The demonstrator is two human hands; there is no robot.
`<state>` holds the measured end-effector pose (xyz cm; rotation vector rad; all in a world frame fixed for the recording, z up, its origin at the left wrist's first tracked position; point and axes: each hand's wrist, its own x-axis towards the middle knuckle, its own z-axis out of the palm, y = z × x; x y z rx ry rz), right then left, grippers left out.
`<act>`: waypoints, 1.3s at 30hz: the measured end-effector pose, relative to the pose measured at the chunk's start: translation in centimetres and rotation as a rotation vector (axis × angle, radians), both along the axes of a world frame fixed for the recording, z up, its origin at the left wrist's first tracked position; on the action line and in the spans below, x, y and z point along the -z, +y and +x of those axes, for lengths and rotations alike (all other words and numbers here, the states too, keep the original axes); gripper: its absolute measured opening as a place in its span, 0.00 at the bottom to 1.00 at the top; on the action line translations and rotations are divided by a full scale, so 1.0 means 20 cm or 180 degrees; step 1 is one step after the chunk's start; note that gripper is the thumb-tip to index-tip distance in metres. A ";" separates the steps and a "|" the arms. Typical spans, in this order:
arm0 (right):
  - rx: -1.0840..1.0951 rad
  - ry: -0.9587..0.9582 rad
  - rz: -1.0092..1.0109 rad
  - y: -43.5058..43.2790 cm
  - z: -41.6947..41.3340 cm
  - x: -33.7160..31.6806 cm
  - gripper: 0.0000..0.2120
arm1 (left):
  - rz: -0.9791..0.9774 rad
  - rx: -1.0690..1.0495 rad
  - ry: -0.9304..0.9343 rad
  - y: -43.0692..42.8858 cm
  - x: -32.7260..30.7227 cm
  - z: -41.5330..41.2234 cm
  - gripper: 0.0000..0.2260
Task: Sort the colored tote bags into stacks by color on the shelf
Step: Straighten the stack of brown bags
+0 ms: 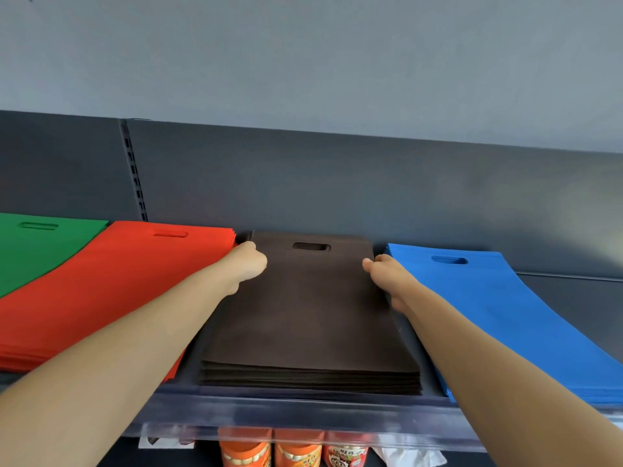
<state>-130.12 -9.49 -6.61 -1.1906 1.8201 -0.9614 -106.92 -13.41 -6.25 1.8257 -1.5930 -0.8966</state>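
Your left hand (247, 264) and right hand (387, 274) pinch the far side edges of the brown stack (303, 315), between the red stack (101, 281) and blue stack (505, 315) on the shelf (303, 416) (light, floppy fabric; hold both edges).

The person's left arm (135, 348) and right arm (488, 365) are bare from wrist to the picture's edge, slim and smooth, looking broader toward the lower corners (the wide lens swells them there). The left hand (247, 261) and right hand (384, 269) are bare too; their backs and thumbs show, the fingers mostly hidden.
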 end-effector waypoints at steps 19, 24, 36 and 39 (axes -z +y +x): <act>0.0240 -0.0052 -0.0089 -0.08 0.00 0.05 0.20 | 0.0037 -0.0417 0.0180 -0.07 0.06 -0.03 0.21; 0.0409 -0.0119 -0.0097 -0.10 0.00 0.06 0.19 | 0.0180 -0.0487 0.0679 -0.08 0.07 0.01 0.25; 0.0435 -0.0326 0.0052 -0.05 0.00 0.02 0.17 | 0.0141 -0.0201 0.1438 0.00 0.10 0.07 0.27; 0.0330 -0.0446 -0.0013 0.03 -0.04 0.02 0.18 | 0.0144 -0.0155 0.1378 0.09 0.11 0.10 0.27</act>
